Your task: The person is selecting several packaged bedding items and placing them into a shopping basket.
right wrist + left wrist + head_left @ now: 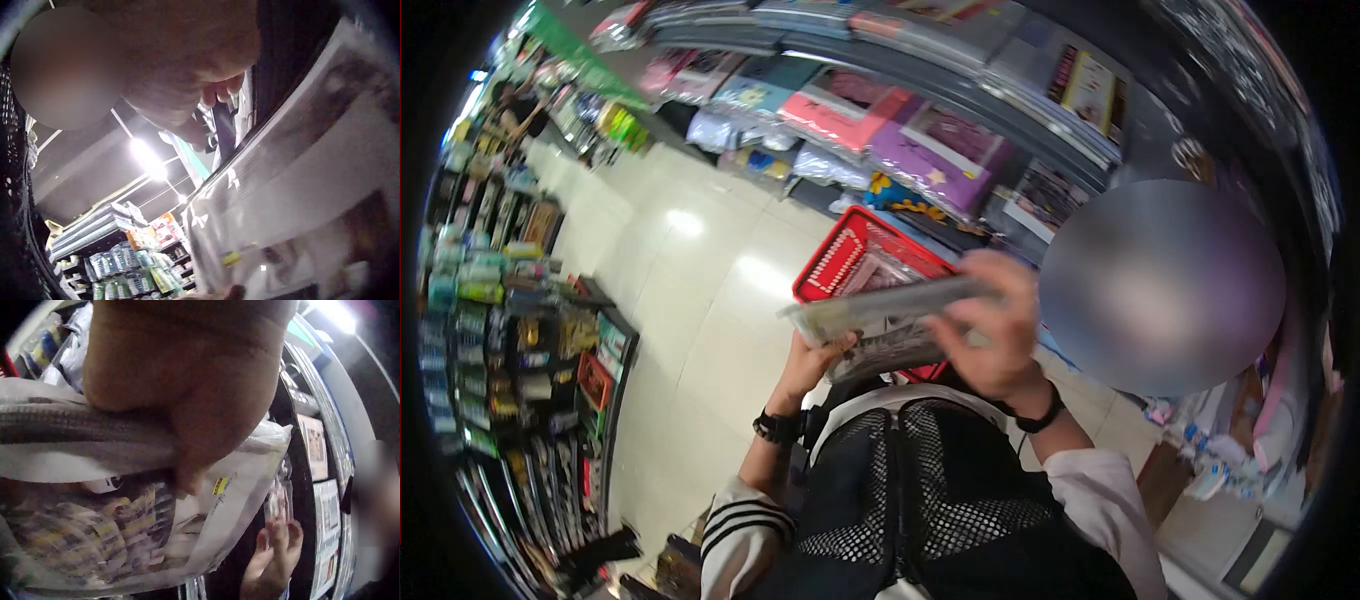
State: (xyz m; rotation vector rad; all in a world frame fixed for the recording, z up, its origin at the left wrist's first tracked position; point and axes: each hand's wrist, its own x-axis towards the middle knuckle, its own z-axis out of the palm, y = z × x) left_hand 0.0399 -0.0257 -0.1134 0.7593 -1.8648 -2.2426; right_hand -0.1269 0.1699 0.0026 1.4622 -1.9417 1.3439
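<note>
Head view: clear plastic pack [890, 308] held crosswise over the red basket [825, 262]

The pack is in front of the person's waist, its long axis running from left to right. The left hand [812, 362] grips it near the left end, thumb on the printed face, which shows a plaid pattern in the left wrist view. The right hand [1000, 325] is nearer the opposite end, thumb and fingers spread wide; motion blur hides whether it touches the plastic. In the head view the basket appears just beyond the pack and partly covered by it, with a plastic-wrapped packet [878, 268] inside. Both hands are on the person's side of the basket's far rim.
</note>
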